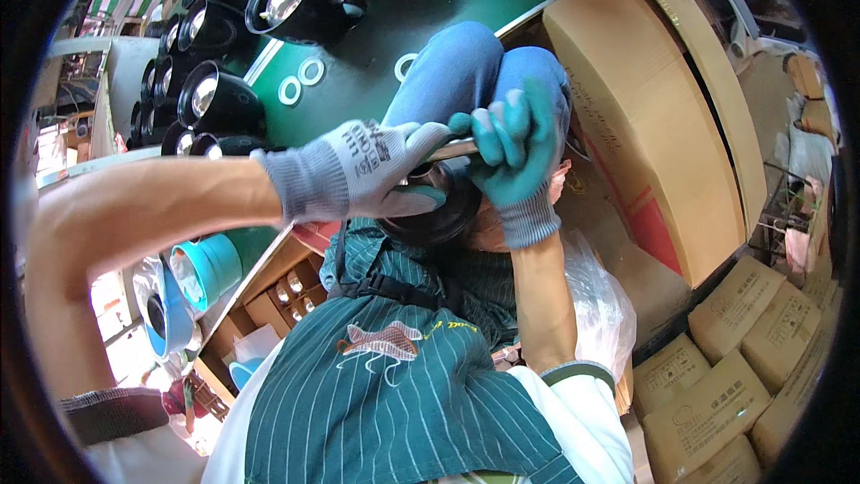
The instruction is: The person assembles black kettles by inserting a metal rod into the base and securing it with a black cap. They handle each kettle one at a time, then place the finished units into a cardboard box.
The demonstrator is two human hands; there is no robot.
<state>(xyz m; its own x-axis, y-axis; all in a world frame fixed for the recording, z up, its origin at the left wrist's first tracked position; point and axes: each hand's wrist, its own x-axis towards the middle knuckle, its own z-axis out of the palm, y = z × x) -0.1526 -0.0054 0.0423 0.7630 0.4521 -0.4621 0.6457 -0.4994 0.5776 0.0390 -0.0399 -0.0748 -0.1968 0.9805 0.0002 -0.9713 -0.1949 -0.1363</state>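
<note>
Black round lamp housing (430,211), on lap, w/ metal clip (448,151) atop.

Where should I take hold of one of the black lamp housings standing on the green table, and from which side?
Probably by the black outer wall of the nearest lamp housing, coming in from the free side that faces the white rings. It stands with its shiny reflector mouth open, so fingers are best kept off the inside. The other side is packed against more housings, leaving little room for a hand.

Head camera looks steeply down, close above the lap.
</note>
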